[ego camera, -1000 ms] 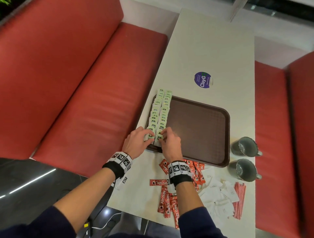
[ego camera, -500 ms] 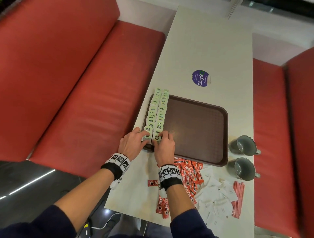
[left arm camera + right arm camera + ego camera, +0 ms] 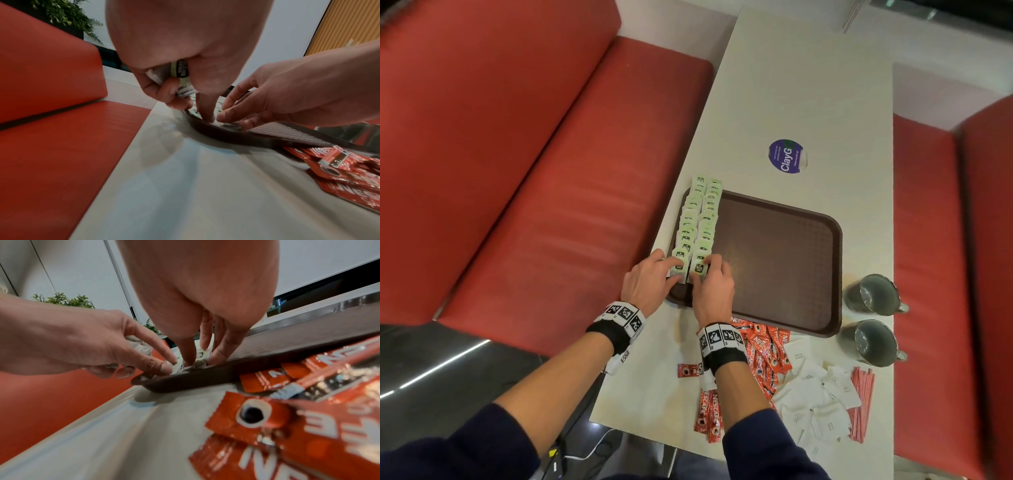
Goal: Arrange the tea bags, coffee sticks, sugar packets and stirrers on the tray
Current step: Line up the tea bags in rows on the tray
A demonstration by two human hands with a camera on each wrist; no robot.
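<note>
Two rows of green tea bags (image 3: 702,219) run along the left side of the brown tray (image 3: 774,308). My left hand (image 3: 671,270) grips a small stack of tea bags (image 3: 180,76) at the near end of the left row. Beside it, my right hand (image 3: 705,270) pinches the nearest tea bags (image 3: 202,353) of the right row, fingertips down on the tray floor. Red coffee sticks (image 3: 763,349), white sugar packets (image 3: 815,394) and red stirrers (image 3: 861,404) lie loose on the table near the tray's front edge.
Two grey mugs (image 3: 873,294) stand right of the tray. A round purple sticker (image 3: 786,156) is on the white table (image 3: 791,85) beyond it. Red bench seats (image 3: 551,205) flank the table on both sides. Most of the tray floor is bare.
Both hands stay at the near end of the tea bag rows, shifting slightly toward the tray's near edge while squaring the last bags. Nothing else moved.
</note>
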